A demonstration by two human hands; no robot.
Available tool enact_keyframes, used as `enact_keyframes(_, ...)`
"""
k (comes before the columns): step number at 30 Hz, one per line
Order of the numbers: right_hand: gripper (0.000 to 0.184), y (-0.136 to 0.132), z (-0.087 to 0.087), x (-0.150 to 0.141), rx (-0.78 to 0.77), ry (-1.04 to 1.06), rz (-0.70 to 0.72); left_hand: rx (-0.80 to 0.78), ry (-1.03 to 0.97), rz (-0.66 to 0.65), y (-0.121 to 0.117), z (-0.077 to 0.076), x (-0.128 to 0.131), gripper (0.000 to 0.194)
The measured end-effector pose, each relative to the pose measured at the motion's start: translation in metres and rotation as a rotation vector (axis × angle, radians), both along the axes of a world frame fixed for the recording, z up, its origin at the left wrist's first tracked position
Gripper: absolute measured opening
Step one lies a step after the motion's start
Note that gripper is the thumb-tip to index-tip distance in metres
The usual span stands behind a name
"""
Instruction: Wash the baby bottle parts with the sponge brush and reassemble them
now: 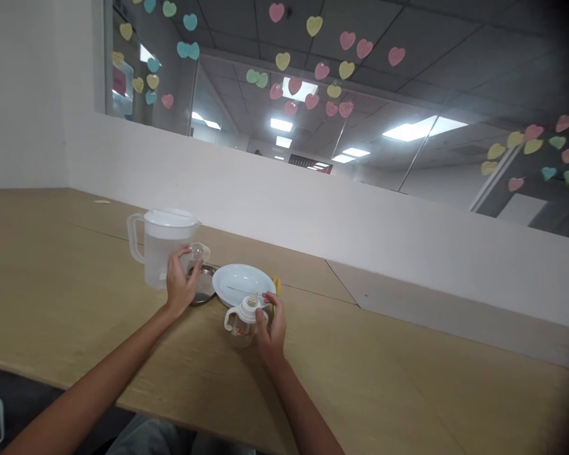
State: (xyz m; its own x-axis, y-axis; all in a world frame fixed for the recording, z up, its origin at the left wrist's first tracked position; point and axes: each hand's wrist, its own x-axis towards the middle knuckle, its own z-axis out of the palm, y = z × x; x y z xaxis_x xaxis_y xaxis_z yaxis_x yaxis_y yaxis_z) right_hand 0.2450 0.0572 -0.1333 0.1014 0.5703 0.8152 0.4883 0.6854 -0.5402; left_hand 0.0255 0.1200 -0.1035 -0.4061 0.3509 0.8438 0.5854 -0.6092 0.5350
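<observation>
A small clear dome-shaped cap (200, 252), probably a bottle's cover, is pinched in my left hand (181, 282) above a round metal dish (205, 285). My right hand (272, 327) grips a baby bottle (243, 330) at its right side. The bottle is clear with red print, a white collar, white side handles and a bare teat on top. It stands upright in front of a white bowl (237, 273). A thin stick-like item lies in that bowl. Behind my left hand is a lidded translucent pitcher (159, 249) with its handle to the left.
Something yellow (277, 284) shows partly behind the bowl's right edge. The wooden table (384, 385) meets a white wall (246, 196) under a window with heart-shaped notes. A small flat piece (102, 201) lies at the back left.
</observation>
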Motion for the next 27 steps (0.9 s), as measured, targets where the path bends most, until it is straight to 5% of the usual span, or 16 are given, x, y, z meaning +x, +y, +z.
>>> enact_keyframes(4, 0.044, -0.002, 0.002, 0.003, 0.113, -0.077, -0.054, 0.217, 0.089, -0.317, -0.031, 0.011, 0.038, 0.029)
enact_keyframes(7, 0.051, -0.004, 0.004, 0.005, 0.143, -0.159, -0.06, 0.217, 0.252, -0.396, -0.048, 0.009, 0.062, 0.028)
enact_keyframes(15, 0.048, -0.004, 0.004, 0.004, 0.194, -0.281, -0.109, 0.059, 0.411, -0.591, -0.051, -0.007, 0.075, 0.032)
enact_keyframes(22, 0.04, -0.003, 0.001, 0.003, 0.178, -0.214, -0.142, -0.201, 0.175, -0.774, -0.049, -0.024, 0.08, 0.059)
enact_keyframes(27, 0.039, -0.002, 0.001, 0.002, 0.157, -0.176, -0.135, -0.323, 0.186, -0.796, -0.049, -0.029, 0.083, 0.046)
